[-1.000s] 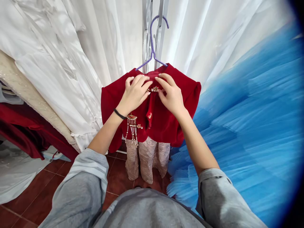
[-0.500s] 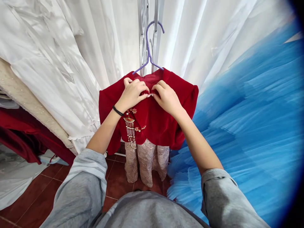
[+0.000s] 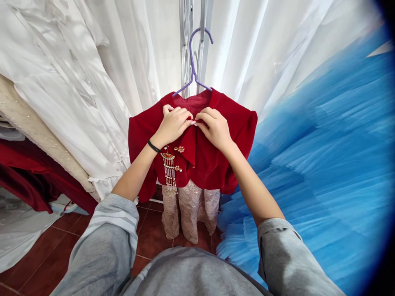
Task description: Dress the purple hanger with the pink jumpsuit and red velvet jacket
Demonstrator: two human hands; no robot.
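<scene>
Red velvet short jacket point(image 3: 212, 160) hangs on a purple wire hanger point(image 3: 193, 65) before white drapes point(image 3: 117, 61), over a pale brocade skirt point(image 3: 189, 213). A gold beaded tassel brooch point(image 3: 169, 170) dangles on its front. Left hand point(image 3: 173, 123) and right hand point(image 3: 214, 127) meet at the neckline, fingers curled, pinching its edges.

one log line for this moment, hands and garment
left hand: pinching collar | right hand: pinching collar | red velvet jacket: on purple hanger | beaded tassel: hanging
</scene>
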